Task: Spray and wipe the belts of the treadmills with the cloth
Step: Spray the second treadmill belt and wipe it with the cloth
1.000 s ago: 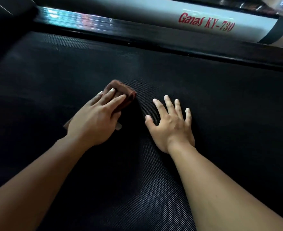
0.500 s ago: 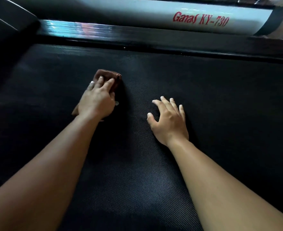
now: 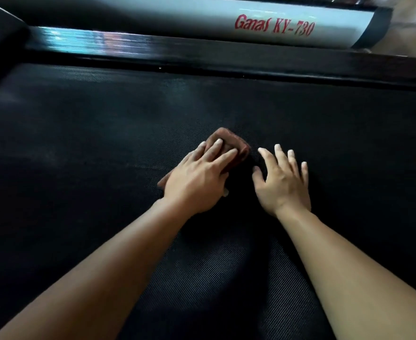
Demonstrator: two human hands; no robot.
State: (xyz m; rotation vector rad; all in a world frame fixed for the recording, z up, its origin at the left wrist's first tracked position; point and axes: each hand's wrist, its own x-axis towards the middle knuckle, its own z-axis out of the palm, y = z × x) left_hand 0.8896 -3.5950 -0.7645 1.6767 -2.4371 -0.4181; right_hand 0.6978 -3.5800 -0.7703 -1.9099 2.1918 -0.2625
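The brown cloth (image 3: 236,149) lay folded on the black treadmill belt (image 3: 99,148), a little above the middle of the frame. The left hand (image 3: 197,182) covered most of it, palm down, fingers straight and together, pressing it flat rather than gripping it. Only the far corner and a strip at the lower left edge showed from under the hand.

Half a second before, the cloth and the left hand had been further to the upper left, well apart from the right hand. Now they had swept across to the right and down, so that the cloth's right edge sat just beside the right forefinger.

The right hand (image 3: 281,182) rested flat on the belt, right of centre, fingers spread and straight, holding nothing. Its place and pose were nearly as before. Both bare forearms ran in from the lower corners of the frame, the left one now angled more steeply towards the middle.

Along the top of the belt ran the dark side rail (image 3: 226,61), with a shiny streak at the upper left. Above it sat the pale side cover (image 3: 177,15), printed in red "Ganas KY-730" at the upper right, which had slid slightly leftwards in the frame.
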